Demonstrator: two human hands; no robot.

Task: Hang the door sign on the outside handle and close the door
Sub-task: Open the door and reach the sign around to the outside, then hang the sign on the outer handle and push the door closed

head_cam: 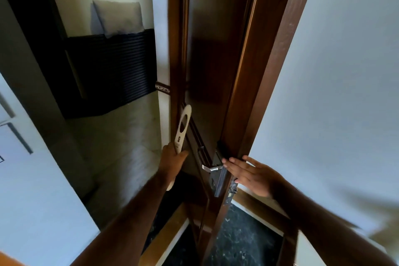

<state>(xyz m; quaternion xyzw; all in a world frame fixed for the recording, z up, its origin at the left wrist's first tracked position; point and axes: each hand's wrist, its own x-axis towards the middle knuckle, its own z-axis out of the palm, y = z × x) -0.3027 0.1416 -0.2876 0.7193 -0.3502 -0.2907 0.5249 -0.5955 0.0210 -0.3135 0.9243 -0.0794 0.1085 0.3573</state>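
A dark brown wooden door (pixel 207 54) stands ajar, seen almost edge-on. My left hand (pixel 172 162) holds a white door sign (pixel 183 127) by its lower part, the oval hanger hole pointing up, just left of the door edge. A silver lever handle (pixel 210 168) sticks out from a metal lock plate (pixel 220 181) low on the door. My right hand (pixel 250 174) is flat with fingers spread, fingertips close to the lock plate, right of the handle; whether it touches is unclear.
The brown door frame (pixel 272 71) and a white wall (pixel 345 93) are on the right. Through the gap on the left is a bed with a pillow (pixel 118 17) and a dark striped cover (pixel 112 67). Dark marble floor (pixel 241 242) lies below.
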